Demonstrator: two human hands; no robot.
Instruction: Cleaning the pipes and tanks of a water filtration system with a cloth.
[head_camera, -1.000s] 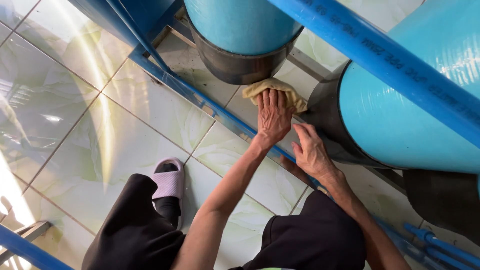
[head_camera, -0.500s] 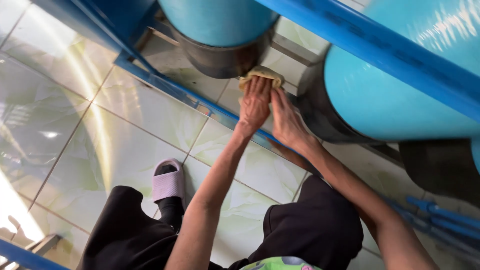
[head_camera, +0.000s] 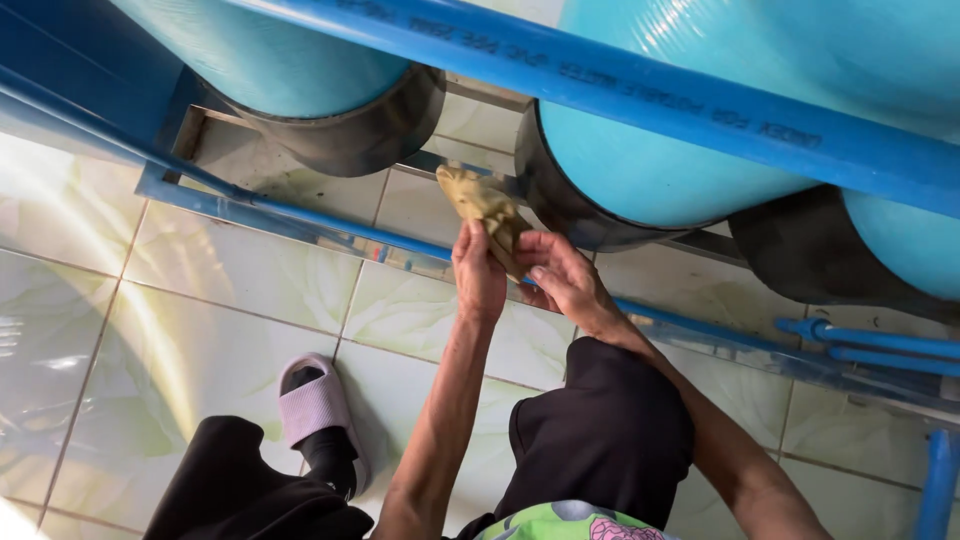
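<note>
Three large turquoise cylindrical tanks stand on dark round bases: one at upper left (head_camera: 290, 60), one in the middle (head_camera: 660, 150), one at the right edge (head_camera: 900, 240). A long blue plastic pipe (head_camera: 620, 85) runs slantwise across in front of them, and a low blue metal frame rail (head_camera: 330, 225) edges the pale glossy floor tiles (head_camera: 230, 330) on which the person crouches, one foot in a lilac slipper (head_camera: 315, 405).

Both hands meet at a crumpled yellowish-tan cloth (head_camera: 487, 208), which lies in the gap between the left and middle tanks, just above the rail and beside the middle tank's dark base (head_camera: 560, 205). The left hand (head_camera: 478, 275) pinches the cloth's lower edge from the left; the right hand (head_camera: 560, 280) grips it from the right, fingers curled around the fabric.

Judging by this, the wiping is in mid-course: the cloth is bunched, not pressed flat. The tiles under the left tank look streaked and dull, so cleaning there seems left to do.
</note>
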